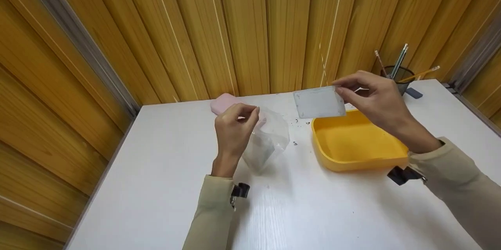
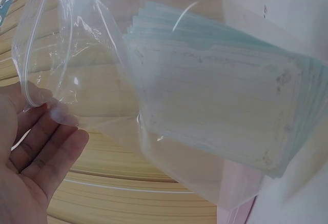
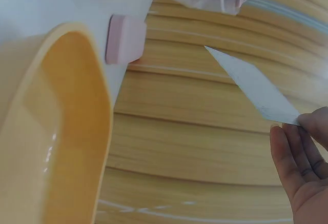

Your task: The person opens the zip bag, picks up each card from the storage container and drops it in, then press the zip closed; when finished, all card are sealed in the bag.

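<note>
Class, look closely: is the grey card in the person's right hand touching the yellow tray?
Apart. The right wrist view shows the grey card pinched by the right hand, with wall visible between it and the yellow tray.

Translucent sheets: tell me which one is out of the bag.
The single sheet pinched by the right hand above the yellow tray; the others stay stacked inside the plastic bag the left hand holds.
</note>
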Demonstrator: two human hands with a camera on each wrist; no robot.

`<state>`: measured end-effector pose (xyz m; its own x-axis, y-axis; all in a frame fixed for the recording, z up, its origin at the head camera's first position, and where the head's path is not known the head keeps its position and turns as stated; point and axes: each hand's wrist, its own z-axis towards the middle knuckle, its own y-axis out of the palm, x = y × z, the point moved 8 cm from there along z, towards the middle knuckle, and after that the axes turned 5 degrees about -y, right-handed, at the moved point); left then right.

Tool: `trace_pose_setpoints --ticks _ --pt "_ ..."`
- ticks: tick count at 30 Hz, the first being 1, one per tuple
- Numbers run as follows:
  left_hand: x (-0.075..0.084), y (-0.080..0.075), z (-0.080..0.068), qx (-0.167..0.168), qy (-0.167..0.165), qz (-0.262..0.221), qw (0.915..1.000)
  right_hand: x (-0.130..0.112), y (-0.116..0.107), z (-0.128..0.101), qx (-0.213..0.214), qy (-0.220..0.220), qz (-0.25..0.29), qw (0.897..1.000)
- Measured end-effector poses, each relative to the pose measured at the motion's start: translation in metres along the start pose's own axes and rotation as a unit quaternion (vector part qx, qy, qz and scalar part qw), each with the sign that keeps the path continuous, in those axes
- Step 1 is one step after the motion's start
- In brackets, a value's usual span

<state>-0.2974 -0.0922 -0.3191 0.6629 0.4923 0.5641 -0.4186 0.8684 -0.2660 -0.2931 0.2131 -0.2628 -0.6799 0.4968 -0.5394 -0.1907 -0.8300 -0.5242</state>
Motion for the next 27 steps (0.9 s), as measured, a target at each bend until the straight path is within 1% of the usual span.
trace_pose_setpoints --ticks 2,8,14,22,24,27 --pt "0.0 0.0 0.0 0.0 -0.001 0.0 1.0 -0.008 0.002 0.004 0.0 -0.005 0.006 1.0" --pt "-0.001 0.0 0.001 0.0 -0.002 -0.006 1.0 -0.026 0.012 0.013 -0.006 0.001 0.019 1.0" --pt "-0.002 0.0 0.001 -0.003 -0.004 -0.008 1.0 -0.041 0.02 0.02 -0.015 -0.013 0.027 0.999" --pt "-0.001 -0.001 0.001 -0.005 -0.004 -0.011 0.9999 -0.054 0.02 0.025 0.007 -0.035 0.04 0.999" --pt "0.0 -0.001 0.002 -0.004 -0.003 -0.012 0.9999 -0.055 0.024 0.026 -0.001 -0.034 0.042 0.999" --pt "0.001 -0.002 0.002 -0.002 -0.001 -0.012 0.9999 -0.056 0.033 0.026 -0.027 -0.031 0.039 0.998"
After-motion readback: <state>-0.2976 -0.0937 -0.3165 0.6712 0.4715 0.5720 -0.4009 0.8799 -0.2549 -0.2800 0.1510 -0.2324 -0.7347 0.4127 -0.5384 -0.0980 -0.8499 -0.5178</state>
